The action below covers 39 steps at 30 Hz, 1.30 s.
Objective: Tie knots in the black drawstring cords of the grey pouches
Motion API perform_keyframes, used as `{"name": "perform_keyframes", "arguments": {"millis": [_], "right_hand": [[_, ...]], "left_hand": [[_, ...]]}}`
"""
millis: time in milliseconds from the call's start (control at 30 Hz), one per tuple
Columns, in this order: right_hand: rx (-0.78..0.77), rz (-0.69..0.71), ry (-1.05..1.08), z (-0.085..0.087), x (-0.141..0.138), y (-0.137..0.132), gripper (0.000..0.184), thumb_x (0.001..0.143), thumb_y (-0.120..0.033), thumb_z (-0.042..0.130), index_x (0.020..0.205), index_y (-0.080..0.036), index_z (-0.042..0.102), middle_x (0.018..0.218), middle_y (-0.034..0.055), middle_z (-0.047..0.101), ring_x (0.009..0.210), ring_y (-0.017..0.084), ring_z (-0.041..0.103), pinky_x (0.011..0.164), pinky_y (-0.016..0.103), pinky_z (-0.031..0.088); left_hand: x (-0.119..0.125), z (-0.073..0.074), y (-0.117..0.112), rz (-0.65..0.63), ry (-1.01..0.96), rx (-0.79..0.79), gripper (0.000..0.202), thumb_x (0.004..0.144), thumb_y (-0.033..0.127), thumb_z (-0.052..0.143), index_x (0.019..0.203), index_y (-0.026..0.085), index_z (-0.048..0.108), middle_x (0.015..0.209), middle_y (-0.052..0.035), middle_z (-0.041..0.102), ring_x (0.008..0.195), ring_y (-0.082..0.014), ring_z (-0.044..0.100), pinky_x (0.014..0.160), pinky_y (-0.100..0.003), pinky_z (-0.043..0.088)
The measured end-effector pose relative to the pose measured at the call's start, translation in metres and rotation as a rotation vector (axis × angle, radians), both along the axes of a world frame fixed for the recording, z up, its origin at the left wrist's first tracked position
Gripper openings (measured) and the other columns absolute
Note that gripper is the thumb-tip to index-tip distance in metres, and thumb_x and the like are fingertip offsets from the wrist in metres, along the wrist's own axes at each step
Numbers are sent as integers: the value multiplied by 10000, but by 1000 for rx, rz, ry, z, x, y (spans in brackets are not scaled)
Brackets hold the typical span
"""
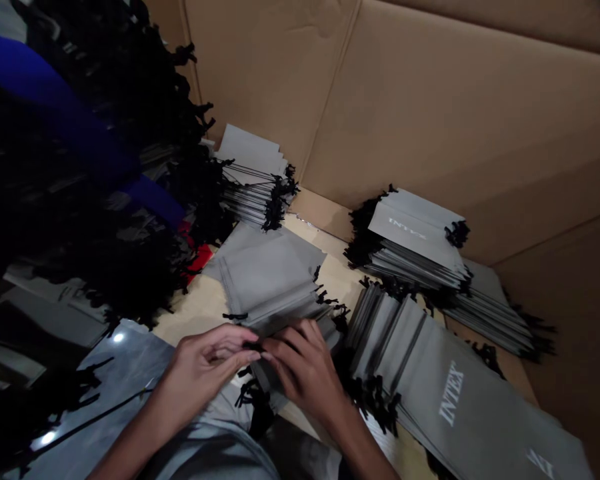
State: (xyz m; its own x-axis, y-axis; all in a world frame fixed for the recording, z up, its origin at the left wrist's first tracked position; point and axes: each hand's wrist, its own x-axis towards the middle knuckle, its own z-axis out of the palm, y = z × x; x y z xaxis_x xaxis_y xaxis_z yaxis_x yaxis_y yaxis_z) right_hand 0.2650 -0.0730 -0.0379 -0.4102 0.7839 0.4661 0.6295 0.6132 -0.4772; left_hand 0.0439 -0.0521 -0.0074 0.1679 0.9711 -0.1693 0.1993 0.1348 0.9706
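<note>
Both hands meet low in the middle, over a pile of grey drawstring bags (267,270) with black cord ends along the edges. My left hand (197,363) comes from the left, thumb and fingers pinched on a small black cord (253,346). My right hand (305,363) curls in from the right, its fingertips closed on the same cord. Much of the cord is hidden by the fingers. Below the hands, more black cord ends (255,395) stick out near my lap.
At the right lie stacks of grey bags printed INTEX (450,393), with another stack (420,227) behind. A further stack (250,150) leans by the cardboard wall (430,100). A large dark heap of corded bags (130,133) with a blue strap (70,113) rises at left.
</note>
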Motion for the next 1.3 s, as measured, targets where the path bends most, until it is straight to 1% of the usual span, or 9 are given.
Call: {"name": "perform_keyframes", "arguments": {"millis": [133,367,667,767,867,967,1100,1233,1300], "right_hand": [[-14,-6,3,-2,0,-1,209,1081,-188,622,1265,-250,701,1058,54,746,984,254,572,867,391,424],[-20,-6,49,-4,0,1,148,1072,-183,583,1140,-225,707,1013,46,747,952,247,554,842,401,395],[-17,-20,74,-3,-2,1,137,1062,-153,582,1103,-223,693,954,37,731,930,243,540,831,393,385],[4,-29,75,-1,-3,2,126,1079,-162,579,1106,-221,687,945,37,726,919,239,535,821,388,390],[15,-19,71,-1,-3,2,124,1091,-166,575,1134,-221,677,992,40,738,931,238,539,829,386,399],[15,-15,62,-3,-2,2,93,1099,-174,577,1112,-210,661,981,42,728,922,232,534,826,380,404],[-24,6,60,-4,-2,2,109,1087,-152,565,1029,-207,639,931,41,681,907,229,510,816,370,404],[-83,54,116,-5,-4,1,139,1080,-134,534,1005,-205,627,922,38,643,949,227,516,862,372,408],[-106,57,139,-6,-6,0,144,1082,-140,534,992,-205,624,917,33,632,966,224,524,883,374,405]], "left_hand": [[-7,-6,-3,23,-92,-70,212,828,407,870,871,223,776,769,-17,819,733,-184,780,670,-213,621],[-9,-11,-6,-120,-103,-21,245,975,469,761,925,232,724,845,-4,712,819,-190,740,798,-271,647],[-5,-11,-5,-83,-151,-34,237,981,466,758,930,244,692,880,7,718,900,-190,787,832,-242,642],[-4,-9,-6,-103,-90,12,200,992,413,752,1130,271,729,1044,-29,795,981,-201,813,884,-258,653],[-1,-9,-6,-113,8,144,406,925,318,829,1324,309,752,1176,-41,821,947,-186,821,859,-241,661],[4,-5,-4,-161,96,319,210,965,229,770,1137,318,851,1083,-14,851,911,-169,817,802,-201,644],[6,3,-1,-218,193,452,218,1009,166,672,977,293,846,942,13,852,858,-152,798,753,-174,609],[4,2,1,-181,269,380,147,990,232,694,922,259,821,814,14,808,738,-150,749,601,-167,551],[3,-2,1,-145,249,312,142,973,264,702,901,248,823,788,8,800,722,-155,742,588,-174,543]]}}
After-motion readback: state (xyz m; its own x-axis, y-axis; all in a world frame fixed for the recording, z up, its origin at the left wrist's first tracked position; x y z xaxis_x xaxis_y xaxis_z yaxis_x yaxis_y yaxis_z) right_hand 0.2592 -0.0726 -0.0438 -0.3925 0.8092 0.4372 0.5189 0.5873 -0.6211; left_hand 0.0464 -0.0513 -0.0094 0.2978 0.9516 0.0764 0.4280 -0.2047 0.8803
